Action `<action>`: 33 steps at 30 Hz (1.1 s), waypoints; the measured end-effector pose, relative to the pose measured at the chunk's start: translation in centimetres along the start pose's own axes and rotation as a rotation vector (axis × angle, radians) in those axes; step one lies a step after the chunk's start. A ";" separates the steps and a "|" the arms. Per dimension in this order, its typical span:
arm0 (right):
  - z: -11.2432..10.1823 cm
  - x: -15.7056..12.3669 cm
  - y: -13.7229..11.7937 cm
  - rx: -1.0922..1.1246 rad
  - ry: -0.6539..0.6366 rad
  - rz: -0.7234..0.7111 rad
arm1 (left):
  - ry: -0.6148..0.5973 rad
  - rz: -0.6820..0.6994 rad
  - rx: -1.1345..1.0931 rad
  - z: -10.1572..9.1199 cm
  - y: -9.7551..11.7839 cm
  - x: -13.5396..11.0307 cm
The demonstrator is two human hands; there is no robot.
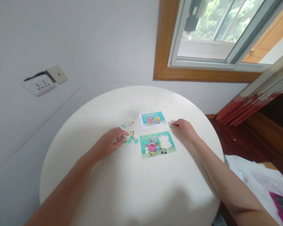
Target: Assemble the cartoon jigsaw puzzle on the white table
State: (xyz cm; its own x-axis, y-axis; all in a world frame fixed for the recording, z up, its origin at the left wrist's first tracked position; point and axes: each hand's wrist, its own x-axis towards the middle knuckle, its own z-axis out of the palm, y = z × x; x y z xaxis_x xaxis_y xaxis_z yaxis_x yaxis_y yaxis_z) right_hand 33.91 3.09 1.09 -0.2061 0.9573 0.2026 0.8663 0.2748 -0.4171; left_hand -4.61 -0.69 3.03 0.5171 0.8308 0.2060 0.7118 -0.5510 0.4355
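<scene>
A partly assembled jigsaw puzzle (pixel 145 153) with cartoon figures lies flat on the round white table (pixel 132 188). Its upper right has a large gap, and a smaller one shows at the left. Left of it, my left hand (pixel 112 139) rests at a small pile of loose puzzle pieces (pixel 130 140), index finger and thumb apart, fingertips touching the pile. To the right, my right hand (pixel 182 128) has its fingertips closed on a small teal puzzle piece (pixel 171 126) at the tabletop. Behind the puzzle lies a reference picture (pixel 153 119) with similar figures.
Two loose groups of pieces, a teal piece (pixel 123 125) and a yellowish one (pixel 131 123), lie beyond the pile. A wall with a socket (pixel 39 84) and a window (pixel 207 34) stands behind the table. White cloth (pixel 247 172) and a pink-edged phone-like object (pixel 281 205) are at lower right.
</scene>
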 end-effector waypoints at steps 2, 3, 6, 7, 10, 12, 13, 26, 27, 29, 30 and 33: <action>0.2 0.0 0.1 -0.012 0.009 -0.014 | -0.004 0.004 0.006 0.0 0.0 0.0; 0.3 0.0 0.2 -0.014 0.015 -0.021 | -0.006 0.006 0.007 0.0 0.0 0.0; 0.6 0.0 0.3 -0.001 0.039 -0.039 | -0.013 -0.002 0.002 -0.1 -0.1 0.0; 0.7 0.0 0.4 0.008 0.044 -0.043 | -0.013 -0.008 -0.002 -0.1 -0.1 0.0; 0.9 0.0 0.5 0.026 0.032 -0.042 | -0.010 -0.018 -0.011 0.1 -0.3 -0.1; 0.9 0.0 0.5 0.023 0.011 -0.042 | -0.010 -0.019 -0.010 0.1 -0.4 -0.1; 0.8 0.0 0.5 0.024 0.004 -0.045 | -0.012 -0.020 -0.009 0.1 -0.5 -0.1; 0.4 -0.3 0.0 0.043 0.099 -0.125 | 0.084 -0.139 0.053 -1.5 -2.3 -0.8; 0.2 -0.3 -0.7 0.028 0.145 -0.149 | 0.070 -0.130 0.048 -1.3 -2.2 -0.8; -0.1 -0.1 -2.5 0.027 0.183 -0.215 | 0.048 -0.106 0.046 -0.8 -2.0 -0.7; -0.1 0.1 -3.7 0.039 0.145 -0.265 | 0.040 -0.095 0.049 -0.6 -2.0 -0.6; 0.6 1.3 -7.9 0.008 -0.057 -0.457 | 0.028 -0.071 0.051 0.0 -1.9 -0.4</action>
State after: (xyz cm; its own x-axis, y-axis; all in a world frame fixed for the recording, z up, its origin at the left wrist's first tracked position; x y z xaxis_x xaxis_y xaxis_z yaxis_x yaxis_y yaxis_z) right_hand 26.52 2.19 4.07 -0.5913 0.7410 0.3183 0.6769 0.6706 -0.3035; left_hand -6.15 -0.01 2.13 0.4514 0.8694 0.2009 0.7700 -0.4933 0.4047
